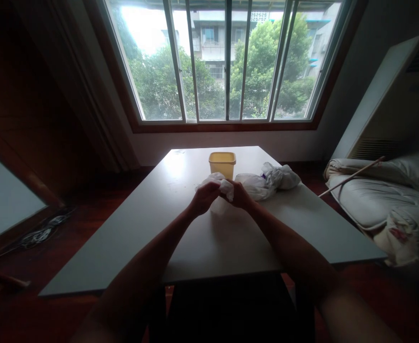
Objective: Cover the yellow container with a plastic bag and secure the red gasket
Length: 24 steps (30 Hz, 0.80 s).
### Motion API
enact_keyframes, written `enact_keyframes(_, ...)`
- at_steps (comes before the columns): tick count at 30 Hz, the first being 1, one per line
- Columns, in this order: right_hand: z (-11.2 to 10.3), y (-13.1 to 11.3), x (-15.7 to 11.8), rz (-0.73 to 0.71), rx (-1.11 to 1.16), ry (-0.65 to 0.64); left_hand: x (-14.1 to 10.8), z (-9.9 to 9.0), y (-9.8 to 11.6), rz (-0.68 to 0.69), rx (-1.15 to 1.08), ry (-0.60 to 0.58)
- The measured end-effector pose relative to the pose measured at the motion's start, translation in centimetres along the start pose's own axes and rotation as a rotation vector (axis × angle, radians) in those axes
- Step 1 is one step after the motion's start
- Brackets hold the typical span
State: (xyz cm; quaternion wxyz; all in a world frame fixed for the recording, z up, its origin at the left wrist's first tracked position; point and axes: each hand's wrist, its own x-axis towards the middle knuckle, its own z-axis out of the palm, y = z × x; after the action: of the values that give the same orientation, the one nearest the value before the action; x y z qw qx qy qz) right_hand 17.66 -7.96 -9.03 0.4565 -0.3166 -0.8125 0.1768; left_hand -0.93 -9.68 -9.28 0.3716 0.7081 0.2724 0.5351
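Note:
Both my hands meet over the middle of the white table [134, 238], gripping a thin, whitish plastic bag [227, 188]. My left hand [205, 196] is closed on the bag from the left. From the right, my right hand [240, 194] is closed on it too, its fingertips partly hidden by the crumpled plastic. Just beyond them stands a yellow plastic bin [222, 164], upright, its lower front covered by the hands and the bag. To the right of my right hand lie more crumpled plastic bags [282, 177], white and greyish.
A window [216, 71] fills the wall behind the table. On the right are a padded pale mattress or quilt [366, 195], a thin stick [352, 177] and a tall white appliance [384, 95]. Coiled cables [43, 234] lie on the floor at left.

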Motion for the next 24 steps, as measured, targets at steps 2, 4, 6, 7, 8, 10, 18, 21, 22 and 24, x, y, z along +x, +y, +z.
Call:
enact_keyframes(2,-0.5,0.1,0.2,-0.001,-0.037,-0.021,0.0,0.0,0.2,0.03,0.002,0.017)
enact_keyframes(4,-1.2,0.4,0.4,0.013,-0.087,-0.011,-0.1,0.0,0.4,0.057,0.021,0.038)
enact_keyframes(6,-2.1,1.2,0.5,0.028,-0.129,0.032,0.0,-0.1,0.5,0.069,0.05,0.072)
enact_keyframes(7,-2.6,1.7,0.6,0.038,-0.144,0.064,0.1,-0.3,0.5,0.069,0.071,0.098)
enact_keyframes(8,-3.1,2.3,0.6,0.052,-0.154,0.1,0.2,-0.5,0.3,0.069,0.098,0.135)
enact_keyframes(10,-4.3,3.4,0.5,0.09,-0.166,0.181,0.9,-1.1,-0.3,0.066,0.184,0.217)
enact_keyframes(18,-7.7,6.7,0.0,0.266,-0.246,0.531,6.7,-4.7,-4.2,-0.027,0.57,0.28)
enact_keyframes(21,-8.1,7.3,0.0,0.318,-0.277,0.628,8.8,-4.6,-4.6,-0.019,0.679,0.223)
enact_keyframes(22,-8.2,7.5,0.0,0.332,-0.285,0.652,9.3,-4.4,-4.7,-0.047,0.703,0.207)
enact_keyframes(24,-8.4,7.9,0.1,0.352,-0.291,0.686,10.3,-3.9,-4.7,-0.121,0.732,0.182)
